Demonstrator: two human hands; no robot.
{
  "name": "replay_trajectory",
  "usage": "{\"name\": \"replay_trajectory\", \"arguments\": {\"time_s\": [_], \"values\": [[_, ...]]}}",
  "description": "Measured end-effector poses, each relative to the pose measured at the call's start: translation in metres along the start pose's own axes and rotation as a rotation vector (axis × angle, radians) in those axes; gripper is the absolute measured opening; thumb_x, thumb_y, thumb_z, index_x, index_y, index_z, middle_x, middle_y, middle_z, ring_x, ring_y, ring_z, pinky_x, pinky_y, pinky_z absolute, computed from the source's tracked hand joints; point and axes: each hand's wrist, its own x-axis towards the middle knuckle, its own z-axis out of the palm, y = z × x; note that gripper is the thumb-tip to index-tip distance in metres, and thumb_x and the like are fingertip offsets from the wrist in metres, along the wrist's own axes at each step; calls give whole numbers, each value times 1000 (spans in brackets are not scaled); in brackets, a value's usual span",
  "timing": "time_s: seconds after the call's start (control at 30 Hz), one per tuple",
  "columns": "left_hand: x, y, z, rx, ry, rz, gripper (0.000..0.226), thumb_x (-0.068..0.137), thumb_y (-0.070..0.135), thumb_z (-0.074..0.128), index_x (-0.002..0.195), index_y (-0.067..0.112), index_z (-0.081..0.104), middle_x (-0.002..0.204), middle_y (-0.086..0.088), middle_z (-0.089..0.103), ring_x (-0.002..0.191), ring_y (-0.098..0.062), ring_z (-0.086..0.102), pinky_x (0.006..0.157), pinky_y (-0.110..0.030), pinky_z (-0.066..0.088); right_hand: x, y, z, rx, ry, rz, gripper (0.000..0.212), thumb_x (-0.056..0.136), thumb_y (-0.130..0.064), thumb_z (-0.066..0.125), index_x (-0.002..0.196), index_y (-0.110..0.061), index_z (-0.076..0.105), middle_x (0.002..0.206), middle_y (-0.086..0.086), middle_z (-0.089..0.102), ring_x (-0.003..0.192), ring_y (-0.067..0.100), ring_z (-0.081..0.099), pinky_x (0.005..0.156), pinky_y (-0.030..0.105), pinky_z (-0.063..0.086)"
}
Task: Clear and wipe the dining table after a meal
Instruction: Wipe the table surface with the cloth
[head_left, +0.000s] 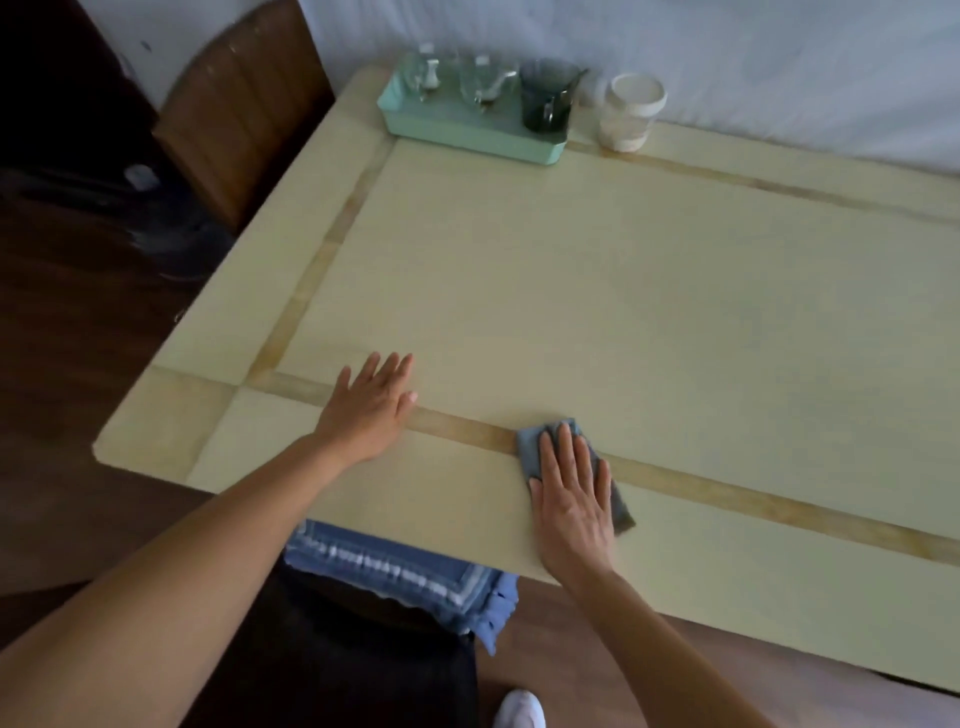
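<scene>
A cream dining table (597, 291) with tan inlay strips fills the view. My right hand (574, 499) lies flat with straight fingers on a folded grey cloth (535, 447), pressing it onto the table near the front edge. The cloth shows past my fingertips and to the right of my hand. About a hand's width to the left, my left hand (371, 408) rests flat on the tabletop with fingers spread, holding nothing.
A mint-green tray (457, 130) with clear glasses and a dark glass (545, 96) stands at the far left corner, with a white jar (628, 111) beside it. A wooden chair (244, 114) stands at the table's left end. A blue cushion (400, 577) sits under the front edge.
</scene>
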Motion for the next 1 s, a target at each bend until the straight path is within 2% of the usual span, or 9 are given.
{"name": "replay_trajectory", "arguments": {"time_s": [0.13, 0.23, 0.3, 0.43, 0.57, 0.63, 0.7, 0.87, 1.0], "values": [[9, -65, -16, -5, 24, -49, 55, 101, 33, 17, 151, 20, -2, 160, -1, 3, 148, -21, -2, 118, -44, 2, 44, -66, 5, 35, -19, 44, 69, 86, -45, -3, 151, -21, 5, 160, -1, -5, 146, 16, -9, 117, 39, -10], [16, -106, -24, -5, 18, -89, 55, 101, 34, 16, 151, 20, -3, 160, -1, 2, 148, -21, -1, 118, -44, 2, 73, -130, 16, 72, -42, 14, 57, 97, -36, 20, 151, -21, 7, 159, 0, -6, 147, 18, -8, 119, 45, -4], [21, -123, -26, -7, 10, -98, 55, 101, 35, 15, 151, 21, -4, 160, -1, 2, 148, -21, -2, 118, -44, 1, 79, -178, 28, 88, -91, -104, 59, 99, -29, 29, 151, -20, 3, 157, -1, -14, 145, 19, -15, 118, 49, -3], [36, -143, -31, -1, 14, -73, 55, 101, 34, 15, 151, 20, -4, 160, -3, 2, 148, -23, -2, 118, -45, 1, 66, -239, 46, -23, -237, -426, 58, 101, -32, 22, 149, -23, -10, 154, -3, -27, 139, 15, -30, 116, 47, -14], [54, -156, -39, -14, 27, -56, 55, 101, 35, 13, 151, 20, -4, 160, -4, -1, 147, -23, -4, 118, -45, 1, 87, -206, 40, -78, -248, -665, 55, 100, -38, 21, 149, -28, 0, 157, -7, -10, 146, 12, -11, 118, 42, -11], [64, -161, -44, -19, 34, -53, 55, 101, 35, 13, 150, 20, -5, 160, -5, -2, 147, -23, -5, 119, -45, 1, 109, -173, 32, -89, -127, -539, 54, 95, -37, 30, 146, -22, 24, 156, -2, 21, 143, 17, 24, 116, 43, 11], [72, -166, -47, -17, 29, -57, 56, 100, 37, 11, 150, 20, -8, 160, -4, -6, 147, -23, -8, 119, -44, -1, 130, -134, 16, -48, -54, -250, 55, 91, -39, 29, 142, -19, 37, 151, 3, 34, 138, 20, 37, 110, 39, 17], [88, -180, -52, -23, 15, -41, 56, 100, 39, 9, 150, 20, -11, 160, -3, -9, 147, -21, -10, 118, -43, -3, 171, -60, -15, 34, 65, 362, 53, 99, -33, 23, 150, -21, 14, 160, 1, 5, 147, 17, 3, 118, 47, -2], [98, -187, -52, -33, 35, -22, 56, 100, 37, 10, 150, 20, -9, 160, -3, -5, 147, -22, -7, 118, -44, -1, 211, -98, -10, 53, 75, 452, 54, 100, -32, 25, 151, -22, 9, 160, 4, -1, 147, 21, -2, 118, 47, 0]]}}
